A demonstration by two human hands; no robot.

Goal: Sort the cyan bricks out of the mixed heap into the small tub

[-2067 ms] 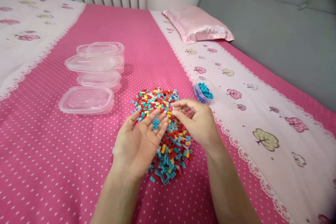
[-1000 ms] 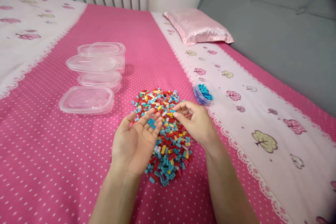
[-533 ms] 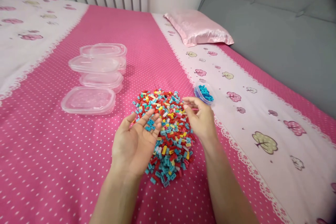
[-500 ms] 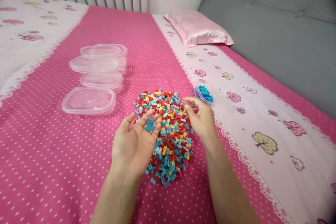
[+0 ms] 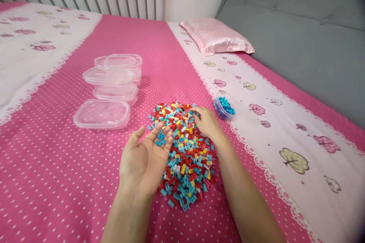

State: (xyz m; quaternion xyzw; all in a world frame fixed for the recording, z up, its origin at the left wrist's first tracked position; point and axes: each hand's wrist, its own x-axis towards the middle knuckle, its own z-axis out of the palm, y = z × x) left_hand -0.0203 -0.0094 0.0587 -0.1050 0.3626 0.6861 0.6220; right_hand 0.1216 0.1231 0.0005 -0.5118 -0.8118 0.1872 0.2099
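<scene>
A heap of tiny red, blue, yellow and white bricks [image 5: 185, 152] lies on the pink dotted bedsheet [image 5: 57, 174]. My left hand [image 5: 144, 159] is palm up at the heap's left edge, cupped, with a few blue bricks [image 5: 161, 139] resting on its fingers. My right hand [image 5: 207, 121] lies palm down on the far right part of the heap, fingers bent onto the bricks; I cannot see if it pinches one. A small clear tub holding blue bricks [image 5: 224, 107] stands just right of that hand.
Several clear plastic tubs with lids [image 5: 110, 91] sit to the left of the heap. A pink satin pillow [image 5: 218, 37] lies farther back. A grey padded wall [image 5: 299, 38] runs along the right side. A white flowered band of the sheet [image 5: 285, 129] lies right of the heap.
My right hand has moved from beside my left fingers out to the far right of the heap and turned palm down onto it. My left hand stays cupped with blue bricks.
</scene>
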